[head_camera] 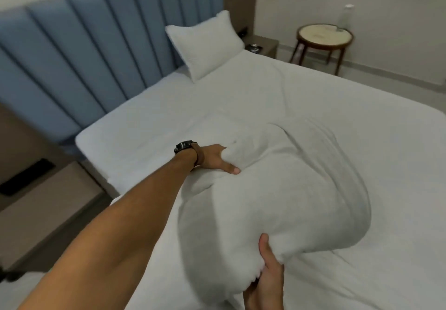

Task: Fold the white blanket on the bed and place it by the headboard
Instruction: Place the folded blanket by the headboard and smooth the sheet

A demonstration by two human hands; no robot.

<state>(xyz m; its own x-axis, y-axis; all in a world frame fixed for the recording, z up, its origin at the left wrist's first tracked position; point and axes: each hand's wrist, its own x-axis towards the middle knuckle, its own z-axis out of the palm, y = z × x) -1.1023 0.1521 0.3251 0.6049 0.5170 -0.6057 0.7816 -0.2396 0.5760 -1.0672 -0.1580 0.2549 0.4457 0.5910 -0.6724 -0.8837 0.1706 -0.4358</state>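
Gripping the white blanket (277, 184) with both hands, a person holds it bunched in a thick, rounded bundle over the near half of the bed (313, 97). The left hand (217, 159) reaches out on a straight arm and closes on the bundle's far left corner, thumb on top of the fabric and fingers buried in it; a watch (185, 147) with a brown strap sits on that wrist. The right hand (264, 276) clamps the near lower corner, thumb pressed up the front of the cloth and fingers curled under it. The blanket's right side rolls down in long folds and rests on the sheet, well short of the bed's right edge.

Beyond the bundle the sheet lies flat and bare up to the blue padded headboard (84, 44). 1 white pillow (205, 44) leans against the headboard at the bed's far right corner, well apart from the blanket. The strip along the headboard from the pillow to the far left corner is open. A low bedside unit (48, 201) stands off the bed's left edge, and a round wooden stool (324, 38) stands on the floor past the far right corner.
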